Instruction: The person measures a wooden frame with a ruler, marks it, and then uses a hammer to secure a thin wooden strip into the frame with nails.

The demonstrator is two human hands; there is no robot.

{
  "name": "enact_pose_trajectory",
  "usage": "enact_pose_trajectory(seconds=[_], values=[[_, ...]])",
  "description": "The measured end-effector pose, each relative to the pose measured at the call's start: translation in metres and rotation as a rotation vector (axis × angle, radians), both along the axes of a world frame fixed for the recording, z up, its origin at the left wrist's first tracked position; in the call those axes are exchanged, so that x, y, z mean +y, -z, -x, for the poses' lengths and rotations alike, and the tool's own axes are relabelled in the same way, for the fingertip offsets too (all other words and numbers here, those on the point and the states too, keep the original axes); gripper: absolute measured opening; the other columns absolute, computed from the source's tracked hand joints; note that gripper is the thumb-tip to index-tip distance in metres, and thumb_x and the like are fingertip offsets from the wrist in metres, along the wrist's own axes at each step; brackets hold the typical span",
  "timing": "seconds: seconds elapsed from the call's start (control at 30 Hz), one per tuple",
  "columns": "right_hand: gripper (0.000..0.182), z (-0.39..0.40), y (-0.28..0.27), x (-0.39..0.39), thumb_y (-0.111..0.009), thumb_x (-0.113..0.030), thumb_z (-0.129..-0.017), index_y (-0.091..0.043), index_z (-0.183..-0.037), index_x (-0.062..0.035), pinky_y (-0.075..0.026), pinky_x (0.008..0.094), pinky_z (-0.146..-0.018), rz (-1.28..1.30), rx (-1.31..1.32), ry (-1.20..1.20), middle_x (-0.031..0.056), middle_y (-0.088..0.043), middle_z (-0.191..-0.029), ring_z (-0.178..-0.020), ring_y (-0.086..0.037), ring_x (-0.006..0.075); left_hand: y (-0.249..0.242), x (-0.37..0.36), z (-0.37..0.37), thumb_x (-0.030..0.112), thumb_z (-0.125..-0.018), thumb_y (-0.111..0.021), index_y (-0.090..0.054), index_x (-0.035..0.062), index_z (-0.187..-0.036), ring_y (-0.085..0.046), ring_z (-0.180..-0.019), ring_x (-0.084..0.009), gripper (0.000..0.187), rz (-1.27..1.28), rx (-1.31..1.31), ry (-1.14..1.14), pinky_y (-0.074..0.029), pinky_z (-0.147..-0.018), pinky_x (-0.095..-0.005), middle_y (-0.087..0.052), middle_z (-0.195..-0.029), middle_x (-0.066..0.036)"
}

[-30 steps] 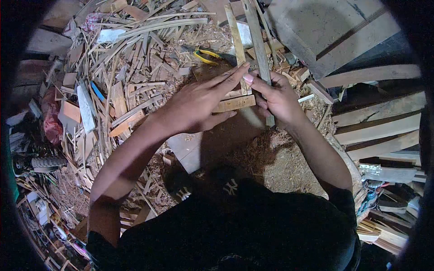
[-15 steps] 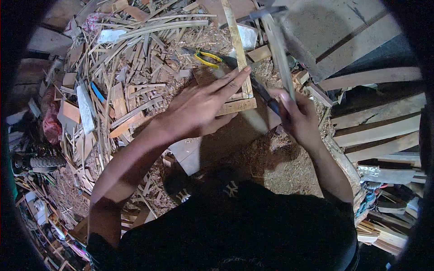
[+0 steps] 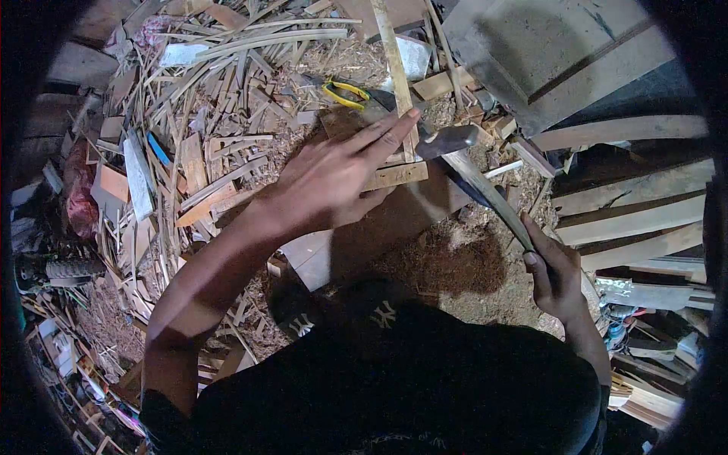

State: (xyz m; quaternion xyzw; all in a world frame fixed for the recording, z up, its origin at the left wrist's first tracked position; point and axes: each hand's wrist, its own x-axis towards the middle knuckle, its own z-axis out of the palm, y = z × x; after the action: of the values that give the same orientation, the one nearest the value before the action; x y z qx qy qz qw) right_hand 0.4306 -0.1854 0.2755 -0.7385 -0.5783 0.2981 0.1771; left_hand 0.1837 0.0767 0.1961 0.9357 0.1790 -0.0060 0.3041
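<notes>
My right hand [image 3: 557, 273] is closed around the lower end of a hammer's wooden handle [image 3: 489, 193]. The dark metal hammer head [image 3: 449, 141] is beside the joint of two wood pieces, just right of my left fingertips. My left hand [image 3: 330, 178] grips these pieces, fingers stretched across the long narrow wood strip [image 3: 394, 57] and thumb below the short wood block [image 3: 396, 176]. Strip and block meet at a corner. Beneath them lies a flat board [image 3: 311, 258], partly in shadow. Part of a dark tool shows behind the hammer handle.
Yellow-handled pliers [image 3: 346, 95] lie beyond my left hand. Thin wood offcuts [image 3: 227, 83] and sawdust cover the ground at left. A large panel [image 3: 553, 53] leans at the upper right, above several curved planks [image 3: 637, 197]. A white block [image 3: 412, 57] sits behind the strip.
The hammer has swung down from a raised position, its head now near the wood joint. My right hand has moved right and toward my body; my left hand stays nearly in place.
</notes>
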Motion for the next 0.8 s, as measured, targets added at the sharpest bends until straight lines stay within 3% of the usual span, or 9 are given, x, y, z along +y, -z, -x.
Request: enact_pose_trajectory(seconds=[0.17, 0.23, 0.27, 0.37, 0.43, 0.5, 0.57, 0.63, 0.8], values=[[0.055, -0.001, -0.008, 0.004, -0.061, 0.001, -0.092, -0.051, -0.146, -0.0043, -0.052, 0.0334, -0.064, -0.101, -0.121, -0.099, 0.0188, -0.067, -0.088, -0.065, -0.063, 0.0244, -0.001, 0.001, 0.000, 0.024, -0.087, -0.070, -0.009, 0.0216, -0.162, -0.051, -0.133, -0.0367, 0.097, -0.074, -0.004, 0.013, -0.053, -0.103, -0.0443, -0.030, -0.162, -0.011], [0.048, 0.000, -0.015, 0.000, -0.058, 0.000, -0.094, -0.052, -0.142, 0.0019, -0.055, 0.0343, -0.078, -0.143, -0.158, -0.110, 0.0289, -0.068, -0.116, -0.092, -0.073, 0.0297, -0.009, 0.001, -0.001, 0.025, -0.088, -0.069, -0.008, 0.0218, -0.162, -0.052, -0.132, -0.0376, 0.096, -0.052, 0.060, 0.007, -0.054, -0.102, -0.0446, -0.031, -0.162, -0.011], [0.048, -0.001, -0.014, -0.001, -0.058, 0.000, -0.094, -0.052, -0.142, 0.0019, -0.055, 0.0343, -0.078, -0.141, -0.157, -0.111, 0.0289, -0.068, -0.116, -0.092, -0.073, 0.0297, -0.013, 0.001, -0.001, 0.027, -0.088, -0.068, -0.008, 0.0221, -0.162, -0.053, -0.130, -0.0385, 0.095, -0.033, 0.124, 0.004, -0.055, -0.101, -0.0449, -0.031, -0.162, -0.011], [0.049, 0.000, -0.015, 0.001, -0.059, 0.002, -0.093, -0.053, -0.141, 0.0026, -0.055, 0.0340, -0.076, -0.237, -0.154, -0.138, 0.0278, -0.069, -0.112, -0.087, -0.072, 0.0285, 0.002, 0.003, 0.000, 0.028, -0.089, -0.068, -0.008, 0.0234, -0.161, -0.057, -0.125, -0.0404, 0.094, -0.086, -0.053, 0.021, -0.057, -0.097, -0.0460, -0.033, -0.161, -0.012], [0.049, 0.003, -0.023, 0.012, -0.059, 0.002, -0.092, -0.052, -0.141, 0.0041, -0.055, 0.0336, -0.072, 0.192, -0.289, -0.110, 0.0255, -0.070, -0.104, -0.077, -0.069, 0.0267, 0.000, 0.001, 0.000, 0.027, -0.089, -0.068, -0.008, 0.0234, -0.161, -0.059, -0.122, -0.0410, 0.094, -0.097, -0.033, 0.016, -0.058, -0.096, -0.0464, -0.034, -0.160, -0.013], [0.050, 0.001, -0.023, 0.009, -0.059, 0.002, -0.092, -0.052, -0.142, 0.0032, -0.054, 0.0331, -0.069, 0.091, -0.248, -0.106, 0.0240, -0.069, -0.100, -0.073, -0.067, 0.0253, 0.000, 0.002, 0.000, 0.027, -0.089, -0.067, -0.009, 0.0235, -0.161, -0.060, -0.120, -0.0417, 0.093, -0.104, -0.012, 0.002, -0.058, -0.094, -0.0467, -0.034, -0.159, -0.015], [0.051, 0.000, -0.021, 0.006, -0.059, 0.002, -0.092, -0.052, -0.142, 0.0023, -0.053, 0.0327, -0.066, -0.004, -0.204, -0.101, 0.0225, -0.069, -0.096, -0.069, -0.065, 0.0240, 0.004, 0.003, 0.001, 0.029, -0.089, -0.066, -0.007, 0.0155, -0.162, -0.069, -0.102, -0.0422, 0.094, -0.123, -0.026, 0.043, -0.062, -0.082, -0.0497, -0.036, -0.158, -0.018], [0.050, -0.001, -0.019, 0.003, -0.059, 0.001, -0.093, -0.052, -0.143, 0.0004, -0.051, 0.0326, -0.062, -0.302, -0.205, -0.155, 0.0217, -0.068, -0.092, -0.067, -0.063, 0.0234, 0.005, 0.003, 0.002, 0.030, -0.090, -0.066, -0.006, 0.0156, -0.162, -0.068, -0.103, -0.0425, 0.094, -0.146, -0.018, 0.038, -0.062, -0.083, -0.0500, -0.036, -0.158, -0.018], [0.048, -0.007, -0.006, -0.001, -0.059, 0.002, -0.093, -0.053, -0.141, 0.0019, -0.052, 0.0329, -0.064, -0.137, -0.201, -0.176, 0.0230, -0.067, -0.093, -0.070, -0.065, 0.0246, 0.002, 0.006, -0.001, 0.030, -0.089, -0.066, -0.005, 0.0154, -0.161, -0.068, -0.104, -0.0423, 0.095, -0.154, 0.040, 0.037, -0.062, -0.082, -0.0491, -0.037, -0.157, -0.019]])
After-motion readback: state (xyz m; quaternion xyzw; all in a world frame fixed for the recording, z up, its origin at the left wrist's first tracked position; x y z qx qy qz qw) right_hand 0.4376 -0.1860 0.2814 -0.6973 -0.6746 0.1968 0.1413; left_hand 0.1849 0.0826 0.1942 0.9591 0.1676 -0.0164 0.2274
